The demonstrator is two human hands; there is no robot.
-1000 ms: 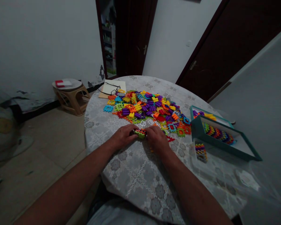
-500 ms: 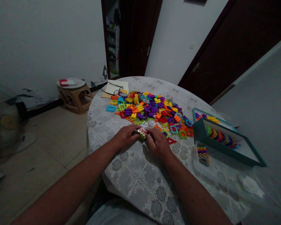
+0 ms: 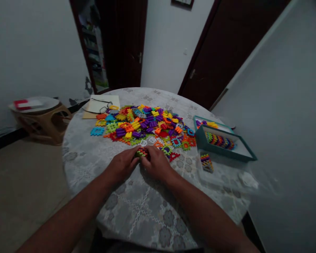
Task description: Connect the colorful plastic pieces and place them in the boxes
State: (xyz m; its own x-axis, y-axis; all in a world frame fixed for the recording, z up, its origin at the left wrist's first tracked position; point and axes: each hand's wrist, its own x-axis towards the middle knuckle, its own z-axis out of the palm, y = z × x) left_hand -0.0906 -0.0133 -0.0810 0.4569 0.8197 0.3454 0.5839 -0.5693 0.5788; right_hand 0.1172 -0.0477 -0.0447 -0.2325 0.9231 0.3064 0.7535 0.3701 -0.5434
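Between my two hands is a small multicoloured block of interlocking plastic pieces, green, red and white, partly covered by the fingers. My left hand grips its left side with thumb and fingers. On its right side, my right hand closes over it. Just beyond the fingertips lie white square plastic pieces. Behind them spreads a heap of colourful interlocking plastic pieces, some flat with notched edges, others ribbed and purple, yellow or orange.
A patterned cloth covers the round table. Eyeglasses rest on paper at the far left. At right stand a teal box with stacked pieces and a clear plastic tray holding a striped block. A stool stands left.
The view has swung to the right, so the table and everything on it sit further left. Both hands still hold the small block, now more covered by my fingers.
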